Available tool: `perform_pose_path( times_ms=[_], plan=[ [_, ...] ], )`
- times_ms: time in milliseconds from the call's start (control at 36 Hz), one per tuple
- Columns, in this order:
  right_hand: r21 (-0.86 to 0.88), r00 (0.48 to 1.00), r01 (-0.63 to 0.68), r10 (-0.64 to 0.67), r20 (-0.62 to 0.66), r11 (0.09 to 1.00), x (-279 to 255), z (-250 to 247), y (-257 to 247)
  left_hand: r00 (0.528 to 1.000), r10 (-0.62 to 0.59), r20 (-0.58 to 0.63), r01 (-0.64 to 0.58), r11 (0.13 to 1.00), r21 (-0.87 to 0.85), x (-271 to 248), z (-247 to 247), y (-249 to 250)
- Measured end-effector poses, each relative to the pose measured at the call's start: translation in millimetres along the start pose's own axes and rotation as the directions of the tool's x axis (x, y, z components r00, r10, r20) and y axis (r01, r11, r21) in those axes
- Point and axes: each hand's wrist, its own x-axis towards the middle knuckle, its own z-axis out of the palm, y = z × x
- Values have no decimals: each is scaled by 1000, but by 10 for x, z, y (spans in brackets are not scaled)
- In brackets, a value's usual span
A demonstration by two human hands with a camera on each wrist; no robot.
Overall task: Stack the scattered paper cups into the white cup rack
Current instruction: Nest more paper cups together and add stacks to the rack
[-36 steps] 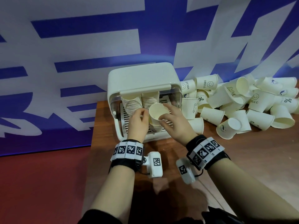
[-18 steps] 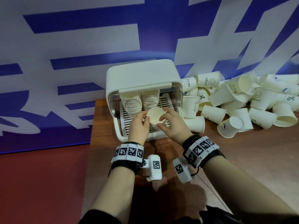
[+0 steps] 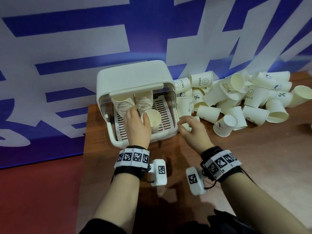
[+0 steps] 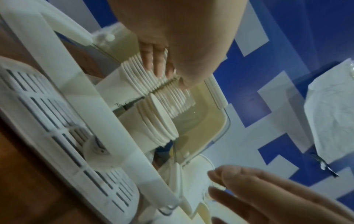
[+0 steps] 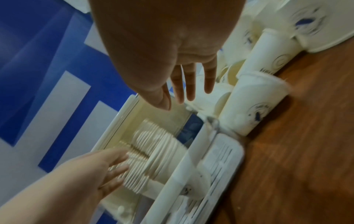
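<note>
Loose paper cups [image 3: 236, 105] lie heaped on the table right of the rack [image 3: 135, 85], where nested stacks [image 3: 125, 103] stand. Left hand [image 3: 137, 125], fingers straight, rests against a stack; right hand [image 3: 192, 130] hangs relaxed, empty. Light, crushable: likely best held gently by the wall.

Brown wooden table [image 3: 253, 166]: white cup rack [image 3: 133, 78] at back-left edge, loose paper cups [image 3: 236, 107] heaped just right.

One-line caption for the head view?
Left hand steadies stacked cups in the white rack; right hand reaches toward scattered cups.
</note>
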Motion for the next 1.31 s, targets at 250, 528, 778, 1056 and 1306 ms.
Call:
perform_pose_path(
  times_ms=[250, 528, 778, 1056, 1306],
  plan=[
    [104, 978, -152, 164, -128, 983, -220, -539, 351, 984, 163, 72, -162, 987, -26, -190, 316, 415],
    [164, 952, -227, 254, -170, 960, 105, -1127, 572, 976, 105, 192, -95, 994, -62, -267, 704, 789],
    [122, 953, -242, 259, -158, 963, 569, -1428, 810, 967, 68, 245, -85, 995, 59, -145, 996, 982],
    [82, 953, -205, 218, -209, 975, 911, -1490, 953, 948, 75, 308, -159, 953, 258, 35, 1289, 1093],
    [16, 951, -276, 275, -144, 961, 1034, -1382, 1006, 930, 33, 367, -162, 931, 327, 96, 1342, 1054]
  ],
)
